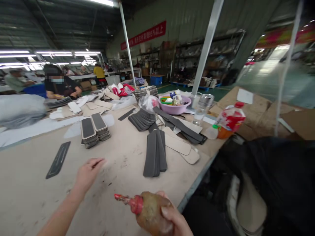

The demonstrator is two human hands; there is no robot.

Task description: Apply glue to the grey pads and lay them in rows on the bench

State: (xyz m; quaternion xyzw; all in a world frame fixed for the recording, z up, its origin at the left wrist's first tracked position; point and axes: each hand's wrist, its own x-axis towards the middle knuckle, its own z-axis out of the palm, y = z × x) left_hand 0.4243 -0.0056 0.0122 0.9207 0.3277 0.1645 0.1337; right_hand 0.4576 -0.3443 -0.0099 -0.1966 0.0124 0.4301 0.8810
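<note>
My right hand [172, 214] is wrapped round a stained glue bottle [154, 213], whose red nozzle points left over the table. My left hand [90, 173] hangs above the bare tabletop with its fingertips pinched together; whether anything is between them is hidden. Left of it lies a single dark grey strip [58, 160] with a glossy line along its face. Beyond that hand stand two short stacks of grey pads with pale edges [94, 129]. In front of my right hand, dark grey strips [155, 154] lie fanned out.
Pale rounded pieces [180, 144] and more dark strips [142, 119] lie farther back. A purple basin [174, 106], a clear jar [203, 108] and a red-labelled bottle [230, 119] stand along the right. Across the table sits a co-worker [60, 85]. Metal posts [206, 46] rise at the edge.
</note>
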